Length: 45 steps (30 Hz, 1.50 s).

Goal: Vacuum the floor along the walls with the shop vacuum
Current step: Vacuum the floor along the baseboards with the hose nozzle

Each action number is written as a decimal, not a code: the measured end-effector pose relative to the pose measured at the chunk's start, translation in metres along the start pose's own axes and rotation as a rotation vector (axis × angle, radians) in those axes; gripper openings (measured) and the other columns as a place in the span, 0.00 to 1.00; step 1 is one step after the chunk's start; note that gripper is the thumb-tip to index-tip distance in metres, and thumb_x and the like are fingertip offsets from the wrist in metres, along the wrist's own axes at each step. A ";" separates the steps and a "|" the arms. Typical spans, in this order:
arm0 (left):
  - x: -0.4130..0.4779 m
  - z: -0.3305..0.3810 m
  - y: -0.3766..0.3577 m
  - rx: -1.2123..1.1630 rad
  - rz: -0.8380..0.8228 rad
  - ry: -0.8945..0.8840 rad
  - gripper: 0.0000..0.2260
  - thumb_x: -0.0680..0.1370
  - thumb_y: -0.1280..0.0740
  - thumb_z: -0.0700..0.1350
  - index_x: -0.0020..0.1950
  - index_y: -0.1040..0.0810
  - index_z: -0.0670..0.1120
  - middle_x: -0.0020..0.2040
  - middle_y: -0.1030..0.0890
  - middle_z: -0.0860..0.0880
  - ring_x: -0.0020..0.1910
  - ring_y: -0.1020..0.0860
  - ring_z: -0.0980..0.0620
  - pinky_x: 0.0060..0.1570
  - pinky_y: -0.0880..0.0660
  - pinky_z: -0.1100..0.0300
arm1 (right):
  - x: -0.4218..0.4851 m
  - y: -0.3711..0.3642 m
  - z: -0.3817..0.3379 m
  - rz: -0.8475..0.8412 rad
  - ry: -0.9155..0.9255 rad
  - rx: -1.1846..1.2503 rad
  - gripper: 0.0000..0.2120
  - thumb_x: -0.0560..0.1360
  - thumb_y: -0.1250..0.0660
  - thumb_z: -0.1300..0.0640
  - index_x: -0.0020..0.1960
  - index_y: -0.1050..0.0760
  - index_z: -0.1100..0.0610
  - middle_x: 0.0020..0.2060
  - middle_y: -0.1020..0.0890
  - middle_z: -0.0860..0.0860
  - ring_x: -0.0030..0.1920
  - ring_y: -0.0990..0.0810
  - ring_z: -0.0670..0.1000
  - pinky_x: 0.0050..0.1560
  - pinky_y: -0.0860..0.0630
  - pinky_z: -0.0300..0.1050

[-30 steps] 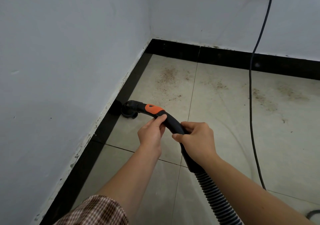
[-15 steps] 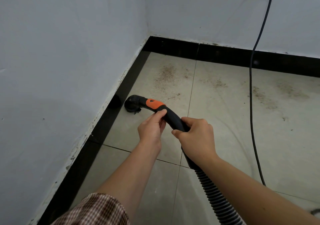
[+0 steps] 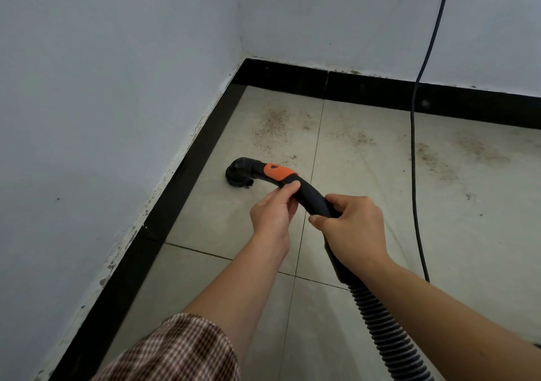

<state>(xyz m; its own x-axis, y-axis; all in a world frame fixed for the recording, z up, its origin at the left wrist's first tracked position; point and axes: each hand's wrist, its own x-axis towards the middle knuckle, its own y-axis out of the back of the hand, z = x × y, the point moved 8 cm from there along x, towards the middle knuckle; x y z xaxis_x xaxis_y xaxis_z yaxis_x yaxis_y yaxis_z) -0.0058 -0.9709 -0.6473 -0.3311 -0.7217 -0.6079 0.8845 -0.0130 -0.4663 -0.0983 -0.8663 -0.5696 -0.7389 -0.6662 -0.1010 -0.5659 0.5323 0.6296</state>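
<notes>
1. Head view looks down into a room corner where two pale walls meet; a black baseboard runs along the left wall and across the far one.
2. Open tiled floor spreads to the right, crossed only by a dark cord that hangs down the far wall and trails toward the viewer.
3. Brown dust patches lie ahead of the nozzle, near the corner and along the far baseboard.
4. The vacuum handle is a curved black tube with an orange band; its round black nozzle sits on the tile close to the left baseboard but not touching it.
5. A ribbed hose continues back toward the lower right.
6. The left hand pinches the tube just behind the orange band; the right hand is wrapped fully around it lower down.
7. Compared with a second ago, the nozzle has come away from the baseboard onto open tile.
</notes>
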 end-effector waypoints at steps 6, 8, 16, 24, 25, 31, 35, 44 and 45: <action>-0.006 -0.013 -0.014 -0.009 -0.041 0.043 0.06 0.73 0.27 0.35 0.48 0.19 0.39 0.46 0.15 0.42 0.41 0.16 0.55 0.40 0.21 0.68 | -0.002 0.015 0.008 0.025 -0.029 0.027 0.06 0.69 0.26 0.59 0.37 0.21 0.61 0.29 0.22 0.61 0.29 0.27 0.57 0.32 0.29 0.47; -0.008 -0.018 -0.020 -0.013 -0.059 0.058 0.05 0.73 0.27 0.34 0.47 0.19 0.39 0.44 0.15 0.43 0.38 0.16 0.57 0.37 0.21 0.69 | -0.002 0.021 0.012 0.039 -0.043 0.041 0.05 0.69 0.26 0.60 0.40 0.20 0.61 0.32 0.20 0.63 0.33 0.23 0.62 0.35 0.24 0.53; -0.015 -0.038 -0.043 0.013 -0.092 0.105 0.04 0.73 0.27 0.34 0.45 0.19 0.40 0.44 0.16 0.44 0.38 0.17 0.57 0.37 0.21 0.69 | -0.004 0.043 0.031 0.080 -0.103 0.051 0.06 0.69 0.26 0.60 0.40 0.20 0.63 0.34 0.21 0.64 0.29 0.28 0.54 0.33 0.27 0.49; -0.023 -0.059 -0.062 0.040 -0.134 0.145 0.05 0.73 0.26 0.35 0.46 0.19 0.40 0.47 0.15 0.43 0.41 0.17 0.56 0.37 0.21 0.69 | -0.008 0.068 0.045 0.148 -0.123 0.030 0.04 0.69 0.25 0.60 0.41 0.18 0.60 0.34 0.18 0.61 0.33 0.22 0.61 0.38 0.21 0.54; -0.024 -0.063 -0.064 0.044 -0.136 0.149 0.05 0.73 0.26 0.35 0.47 0.19 0.40 0.47 0.15 0.43 0.41 0.17 0.56 0.37 0.21 0.69 | -0.009 0.071 0.047 0.154 -0.127 0.033 0.03 0.69 0.25 0.59 0.41 0.18 0.58 0.34 0.18 0.60 0.34 0.20 0.61 0.39 0.20 0.54; -0.035 -0.078 -0.077 0.055 -0.159 0.179 0.06 0.72 0.26 0.35 0.47 0.19 0.40 0.46 0.15 0.43 0.41 0.17 0.55 0.36 0.21 0.68 | -0.015 0.088 0.059 0.171 -0.142 0.002 0.05 0.69 0.26 0.60 0.42 0.18 0.61 0.34 0.19 0.62 0.32 0.23 0.60 0.37 0.21 0.53; -0.044 -0.087 -0.083 0.062 -0.171 0.193 0.05 0.73 0.26 0.35 0.47 0.19 0.40 0.46 0.15 0.43 0.41 0.17 0.55 0.37 0.21 0.68 | -0.021 0.099 0.067 0.172 -0.159 -0.001 0.05 0.68 0.27 0.60 0.40 0.19 0.61 0.34 0.20 0.63 0.29 0.27 0.53 0.33 0.28 0.45; -0.073 -0.116 -0.090 0.082 -0.168 0.250 0.06 0.72 0.26 0.34 0.47 0.19 0.40 0.46 0.15 0.43 0.39 0.17 0.55 0.38 0.21 0.68 | -0.046 0.129 0.083 0.193 -0.195 -0.012 0.02 0.68 0.26 0.60 0.40 0.17 0.57 0.34 0.18 0.60 0.32 0.21 0.59 0.34 0.24 0.47; -0.077 -0.119 -0.089 0.090 -0.168 0.256 0.06 0.72 0.26 0.35 0.47 0.19 0.40 0.45 0.15 0.43 0.39 0.17 0.55 0.38 0.21 0.68 | -0.050 0.132 0.084 0.189 -0.201 -0.013 0.02 0.68 0.26 0.60 0.40 0.17 0.56 0.33 0.18 0.59 0.32 0.21 0.58 0.34 0.23 0.47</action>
<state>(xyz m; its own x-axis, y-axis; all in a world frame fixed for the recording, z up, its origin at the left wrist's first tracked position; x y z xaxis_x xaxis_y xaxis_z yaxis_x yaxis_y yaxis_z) -0.0983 -0.8319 -0.6350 -0.5366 -0.5067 -0.6747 0.8323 -0.1862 -0.5221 -0.1670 -0.7185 -0.5464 -0.8895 -0.4379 -0.1308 -0.4073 0.6297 0.6615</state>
